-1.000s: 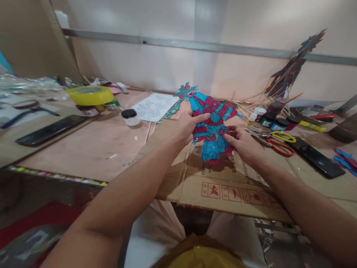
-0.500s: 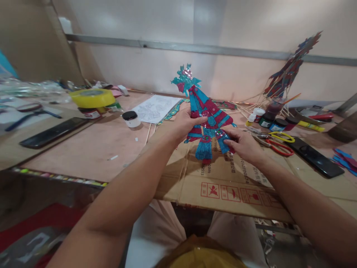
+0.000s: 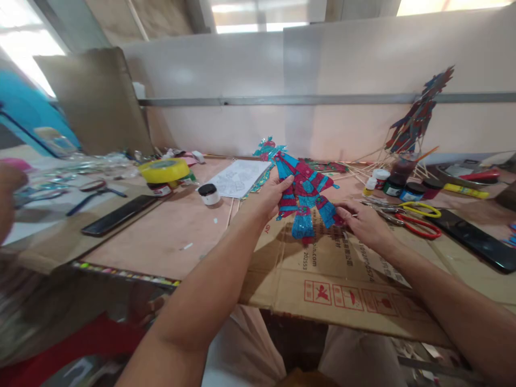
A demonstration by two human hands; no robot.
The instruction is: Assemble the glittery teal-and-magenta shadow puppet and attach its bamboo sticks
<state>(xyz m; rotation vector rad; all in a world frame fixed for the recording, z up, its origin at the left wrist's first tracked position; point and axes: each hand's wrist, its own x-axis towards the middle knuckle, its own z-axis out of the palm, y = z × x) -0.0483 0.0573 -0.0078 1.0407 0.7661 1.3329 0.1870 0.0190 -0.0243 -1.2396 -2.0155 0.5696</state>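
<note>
A blue and dark red shadow puppet (image 3: 308, 188) with a turquoise headdress is held up over the cardboard sheet (image 3: 278, 290). My left hand (image 3: 276, 196) is closed on the puppet's side at mid-body, its thumb lying across the front. At the lower right, my right hand (image 3: 357, 219) pinches the dark red tip of one leg. The other leg hangs free above the printed cardboard. The puppet's head leans back, over the edge of a sheet of line drawings (image 3: 237, 178).
Scissors (image 3: 419, 217), a phone (image 3: 475, 239) and paint jars (image 3: 413, 192) stand to the right. Sticks carry more puppets (image 3: 415, 118) behind them. Leftward are a white jar (image 3: 209, 196), yellow tape (image 3: 167, 171), another phone (image 3: 123, 215) and another person's arm (image 3: 8, 199).
The camera view has tilted up, and another person's arm now shows at left. The puppet's head has tipped back and lower. My right hand has slid outward to the leg's tip.
</note>
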